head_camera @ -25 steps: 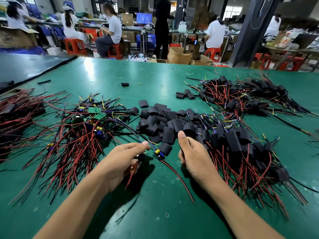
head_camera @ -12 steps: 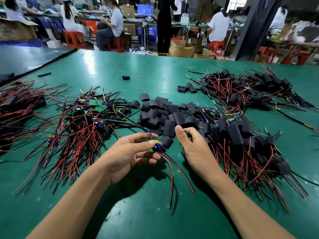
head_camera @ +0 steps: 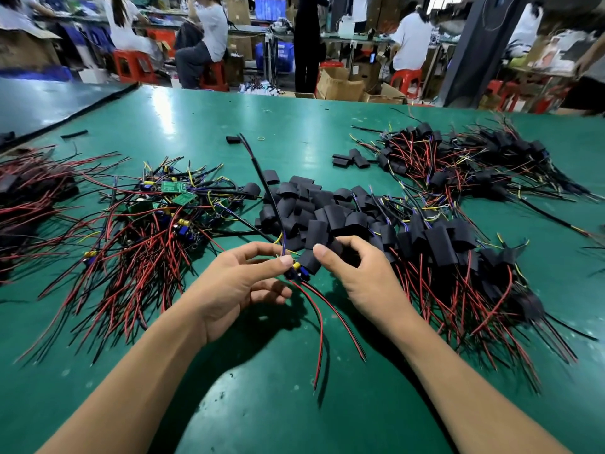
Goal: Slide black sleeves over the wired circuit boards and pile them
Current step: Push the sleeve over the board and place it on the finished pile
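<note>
- At the near edge of the green table (head_camera: 196, 126), two bare forearms come in and the hands meet just above the mat.
- The left hand (head_camera: 242, 283) pinches a wired circuit board (head_camera: 296, 270) between thumb and fingertips, with yellow and blue parts poking out.
- The board's red and black leads (head_camera: 319, 326) trail down to the mat, towards the person, and its black cable (head_camera: 262, 178) runs away up the table.
- The right hand (head_camera: 357, 276), fingers curled, pinches one black sleeve (head_camera: 309, 262), with its end right against the board. Whether the board has entered yet, I cannot tell.
- So this looks like the threading step: sleeve meeting board, not yet drawn over.
- The next move calls for an open sleeve mouth and a board lined up end-on. The left hand should pinch firmly while the right pushes the sleeve along, and those raised parts look likely to snag.
- Just behind the hands lies the heap of loose sleeves (head_camera: 314, 208), plenty in stock.
- To the left lies a tangle of bare boards (head_camera: 157, 217), green showing, waiting their turn.
- To the right is the sleeved pile (head_camera: 458, 257), where I'd expect this one to land.
- Farther out sit a second sleeved pile (head_camera: 474, 158) and a few stray sleeves (head_camera: 350, 158).
- Beyond the table, other workers (head_camera: 206, 37) sit at benches.
</note>
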A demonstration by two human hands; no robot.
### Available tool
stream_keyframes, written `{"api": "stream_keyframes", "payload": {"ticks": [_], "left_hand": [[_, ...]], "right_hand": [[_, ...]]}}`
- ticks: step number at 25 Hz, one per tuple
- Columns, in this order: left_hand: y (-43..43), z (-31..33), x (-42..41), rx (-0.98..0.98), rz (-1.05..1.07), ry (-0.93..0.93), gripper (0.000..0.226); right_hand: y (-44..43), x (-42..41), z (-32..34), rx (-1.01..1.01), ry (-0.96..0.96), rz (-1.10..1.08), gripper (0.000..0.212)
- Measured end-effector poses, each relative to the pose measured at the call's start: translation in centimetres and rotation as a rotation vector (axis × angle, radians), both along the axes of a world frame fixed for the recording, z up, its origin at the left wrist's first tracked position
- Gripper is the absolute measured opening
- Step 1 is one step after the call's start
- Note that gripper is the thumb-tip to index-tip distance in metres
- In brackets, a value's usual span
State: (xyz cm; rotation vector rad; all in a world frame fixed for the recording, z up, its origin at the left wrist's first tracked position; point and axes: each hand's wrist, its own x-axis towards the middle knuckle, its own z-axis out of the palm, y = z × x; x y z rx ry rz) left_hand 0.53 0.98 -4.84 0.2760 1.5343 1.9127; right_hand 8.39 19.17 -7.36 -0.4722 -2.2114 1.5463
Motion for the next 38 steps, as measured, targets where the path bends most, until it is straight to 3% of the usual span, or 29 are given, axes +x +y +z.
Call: {"api": "stream_keyframes", "payload": {"ticks": [5, 11, 18, 24, 30, 38], "left_hand": [[0.0, 0.2, -0.5, 0.158, 0.19, 0.025, 0.032], [-0.4, 0.2, -1.4, 0.211, 0.393, -0.004, 0.025], [-0.5, 0.1, -1.7, 0.29, 0.432, -0.027, 0.031], [-0.5, -0.6, -2.2, 0.28, 0.46, -0.056, 0.012], [-0.4, -1.0, -2.1, 0.121, 0.433, 0.042, 0.016], [-0.5, -1.4, -1.8, -0.037, 0.357, 0.14, 0.035]], "right_hand": [[0.1, 0.0, -0.3, 0.049, -0.023, 0.01, 0.015], [-0.1, 0.1, -0.9, 0.544, -0.06, 0.077, 0.04], [0.0, 0.3, -1.0, 0.632, -0.109, 0.017, 0.034], [0.4, 0.0, -0.2, 0.201, 0.068, -0.1, 0.03], [1.0, -0.8, -0.2, -0.331, 0.141, -0.127, 0.024], [1.3, -0.7, -0.5, -0.473, 0.193, -0.073, 0.019]]}}
